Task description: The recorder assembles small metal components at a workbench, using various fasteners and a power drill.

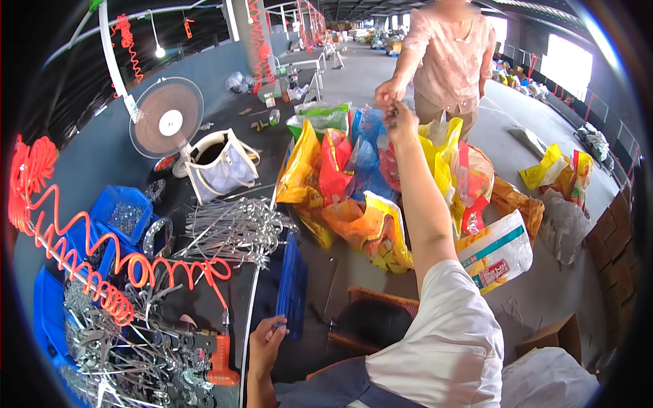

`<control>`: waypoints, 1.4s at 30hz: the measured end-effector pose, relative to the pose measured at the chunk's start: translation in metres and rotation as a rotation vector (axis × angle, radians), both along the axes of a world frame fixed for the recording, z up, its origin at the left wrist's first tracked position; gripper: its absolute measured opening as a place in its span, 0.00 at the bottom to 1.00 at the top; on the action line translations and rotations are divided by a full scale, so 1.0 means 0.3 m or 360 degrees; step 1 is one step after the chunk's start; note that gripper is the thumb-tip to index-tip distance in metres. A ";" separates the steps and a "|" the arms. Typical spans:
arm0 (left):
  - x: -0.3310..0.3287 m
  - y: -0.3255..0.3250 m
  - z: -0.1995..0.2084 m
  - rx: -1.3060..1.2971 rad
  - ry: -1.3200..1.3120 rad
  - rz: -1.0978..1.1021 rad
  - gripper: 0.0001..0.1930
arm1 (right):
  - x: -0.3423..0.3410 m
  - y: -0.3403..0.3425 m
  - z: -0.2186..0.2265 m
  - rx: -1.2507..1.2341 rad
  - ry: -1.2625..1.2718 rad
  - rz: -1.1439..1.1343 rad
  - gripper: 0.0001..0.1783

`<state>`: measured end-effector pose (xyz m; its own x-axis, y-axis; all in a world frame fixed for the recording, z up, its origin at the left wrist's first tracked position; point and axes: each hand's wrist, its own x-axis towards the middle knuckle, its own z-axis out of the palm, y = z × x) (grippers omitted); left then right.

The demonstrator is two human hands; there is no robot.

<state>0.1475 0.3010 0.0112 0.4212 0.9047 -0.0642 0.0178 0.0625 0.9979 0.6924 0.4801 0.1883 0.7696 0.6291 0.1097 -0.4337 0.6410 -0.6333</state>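
My right arm stretches far forward over the bags. At its end my right hand (403, 124) is closed around something small and dark, too small to name. It meets the hand (388, 92) of a person in a pink top, and I cannot tell which of us grips the piece. Low in the view, my left hand (264, 347) is closed in a pinch beside the near end of a long blue plastic tray (290, 285). What its fingertips hold is hard to make out. An orange air screwdriver (222, 360) lies left of that hand, on the dark bench.
Thin metal rods (235, 228) are heaped on the bench. Blue bins (51, 313) of metal parts stand at the left, under a red coiled hose (143, 268). A fan (166, 119) and white bag (221, 166) are behind. Colourful plastic sacks (374, 228) crowd the middle; a black-seated chair (374, 319) is below.
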 end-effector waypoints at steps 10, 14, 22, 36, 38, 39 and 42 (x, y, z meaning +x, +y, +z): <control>-0.036 -0.017 -0.017 0.0216 0.0170 -0.0011 0.13 | 0.067 -0.085 0.007 -0.1210 -0.1250 -0.1545 0.14; -0.030 -0.021 -0.019 0.0234 0.0196 0.0005 0.13 | 0.079 -0.107 0.026 -0.1181 -0.1314 -0.1613 0.12; -0.044 -0.037 -0.046 0.0260 0.0276 -0.0014 0.12 | 0.151 -0.098 0.065 -0.1173 -0.1607 -0.1596 0.12; -0.093 -0.217 -0.083 -0.0088 -0.0322 0.0531 0.17 | -1.257 -0.699 -0.547 -0.0597 -0.1078 0.2243 0.12; -0.175 -0.278 -0.104 0.0036 -0.0319 0.0561 0.14 | -1.404 -0.749 -0.632 -0.0314 -0.1112 0.2545 0.12; -0.223 -0.323 -0.097 0.0084 -0.0158 0.0661 0.13 | -1.447 -0.768 -0.628 -0.0317 -0.1121 0.2578 0.12; -0.281 -0.410 -0.035 0.0205 0.0262 0.0865 0.08 | -1.514 -0.774 -0.582 -0.0402 -0.1302 0.2639 0.13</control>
